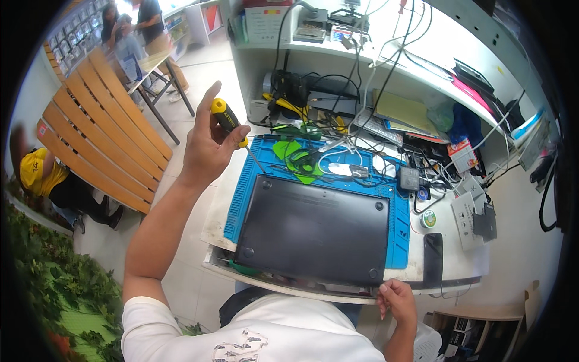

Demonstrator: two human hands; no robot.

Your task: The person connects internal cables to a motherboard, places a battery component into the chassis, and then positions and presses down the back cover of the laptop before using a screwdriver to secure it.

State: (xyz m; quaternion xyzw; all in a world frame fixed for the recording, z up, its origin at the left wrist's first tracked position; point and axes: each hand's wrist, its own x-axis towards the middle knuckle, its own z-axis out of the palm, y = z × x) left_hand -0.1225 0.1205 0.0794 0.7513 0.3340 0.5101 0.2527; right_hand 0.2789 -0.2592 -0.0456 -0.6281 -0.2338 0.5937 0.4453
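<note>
My left hand (208, 145) is closed around the black and yellow handle of a screwdriver (226, 119). The thin shaft slants down to the far left corner of a black laptop (316, 226), where the tip seems to meet a screw spot. The laptop lies bottom side up, with round feet near its corners, over a blue ribbed repair mat (398, 241). Beside the near right corner, at the table edge, my right hand (398, 301) has its fingers curled together in a pinch. What it holds, if anything, is too small to make out.
Green cloth-like pieces (295, 160), cables and a black adapter (409, 179) crowd the mat's far side. To the right are a solder spool (428, 218), a dark phone (433, 259) and a white box (464, 220). A cluttered shelf (265, 47) rises behind; a slatted wooden chair (108, 130) stands left.
</note>
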